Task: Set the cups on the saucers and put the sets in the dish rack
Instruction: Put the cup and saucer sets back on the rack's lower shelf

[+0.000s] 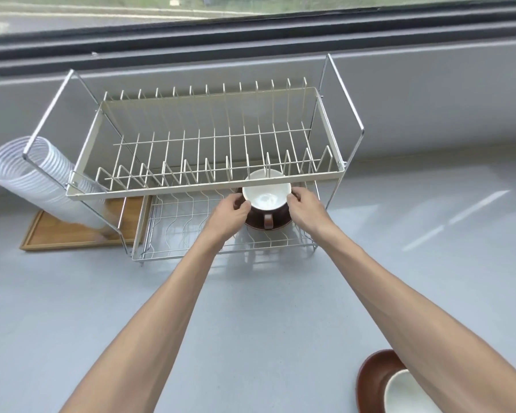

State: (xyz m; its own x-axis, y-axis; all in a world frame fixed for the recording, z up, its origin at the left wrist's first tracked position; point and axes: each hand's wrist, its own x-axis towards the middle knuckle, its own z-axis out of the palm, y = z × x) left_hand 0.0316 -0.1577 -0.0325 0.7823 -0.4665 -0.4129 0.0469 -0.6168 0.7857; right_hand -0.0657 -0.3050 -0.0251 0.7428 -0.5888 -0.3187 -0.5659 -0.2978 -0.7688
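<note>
A brown cup (265, 198) with a white inside stands on a brown saucer (252, 220) on the lower tier of the two-tier dish rack (173, 192). Its handle points toward me. My left hand (230, 214) grips the saucer's left edge and my right hand (306, 208) grips its right edge, fingers by the cup's rim. The rack's upper cream tier overhangs the cup's far side. A second brown saucer (373, 374) with a white-lined cup (402, 394) on it sits on the counter at the bottom right, partly hidden by my right forearm.
A stack of clear plastic cups (39, 177) lies tilted at the rack's left end, over a wooden tray (60, 234). The grey counter (251, 308) runs up to a window ledge behind the rack. The upper tier holds only its upright wire dividers.
</note>
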